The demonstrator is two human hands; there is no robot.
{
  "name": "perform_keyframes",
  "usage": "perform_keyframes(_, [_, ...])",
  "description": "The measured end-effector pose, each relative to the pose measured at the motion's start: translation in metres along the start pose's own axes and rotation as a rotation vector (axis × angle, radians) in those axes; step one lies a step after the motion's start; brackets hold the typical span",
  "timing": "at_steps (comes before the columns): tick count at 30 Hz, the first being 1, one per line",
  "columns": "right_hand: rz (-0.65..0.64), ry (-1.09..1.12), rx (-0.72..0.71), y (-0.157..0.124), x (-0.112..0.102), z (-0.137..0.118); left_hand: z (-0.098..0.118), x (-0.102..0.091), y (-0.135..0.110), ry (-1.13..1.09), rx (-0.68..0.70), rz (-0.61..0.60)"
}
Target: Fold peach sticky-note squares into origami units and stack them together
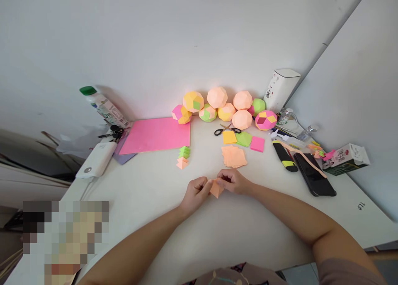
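Note:
Between my two hands is a small piece of folded peach paper (217,189), held just above the white table. My left hand (196,192) pinches its left edge, with thumb and fingers closed. On the other side my right hand (232,181) grips the upper right of the same paper. Beyond the hands lies a loose stack of peach paper squares (234,156). To the left of that stack stand folded paper pieces, green (184,152) and peach (182,163), nested in a short row.
Behind are yellow (229,137), green (244,139) and pink paper squares (257,144), scissors (227,130), and several paper balls (217,97) along the wall. A pink sheet (157,135) and bottle (104,106) lie left; a phone (314,175) and milk carton (346,159) lie right.

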State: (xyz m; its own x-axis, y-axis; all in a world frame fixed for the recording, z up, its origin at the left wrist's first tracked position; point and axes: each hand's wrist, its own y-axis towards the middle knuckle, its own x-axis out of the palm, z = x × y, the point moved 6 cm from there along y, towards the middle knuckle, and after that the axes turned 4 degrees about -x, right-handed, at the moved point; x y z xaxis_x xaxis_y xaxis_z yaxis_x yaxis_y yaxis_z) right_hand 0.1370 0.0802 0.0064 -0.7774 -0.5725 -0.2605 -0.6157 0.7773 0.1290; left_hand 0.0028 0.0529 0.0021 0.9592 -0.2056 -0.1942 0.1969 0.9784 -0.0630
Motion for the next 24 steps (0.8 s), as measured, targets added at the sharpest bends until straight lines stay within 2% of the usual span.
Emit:
perform_keyframes(3, [-0.02,-0.012,0.0,0.0,0.001,0.001,0.001,-0.004,0.001,-0.092,0.009,0.045])
perform_keyframes(8, [0.004,0.017,-0.003,0.0,0.002,0.003,-0.002,0.002,0.004,-0.099,0.002,-0.071])
perform_keyframes(13, [0.006,0.084,0.031,0.0,0.002,0.003,-0.013,-0.007,0.006,-0.265,-0.095,0.062])
perform_keyframes(17, [0.015,0.058,0.028,0.001,0.001,0.003,-0.016,-0.007,0.008,-0.406,-0.159,0.066])
perform_keyframes(24, [0.089,0.189,0.102,0.001,-0.004,0.006,-0.01,-0.005,0.008,-0.366,-0.11,0.014])
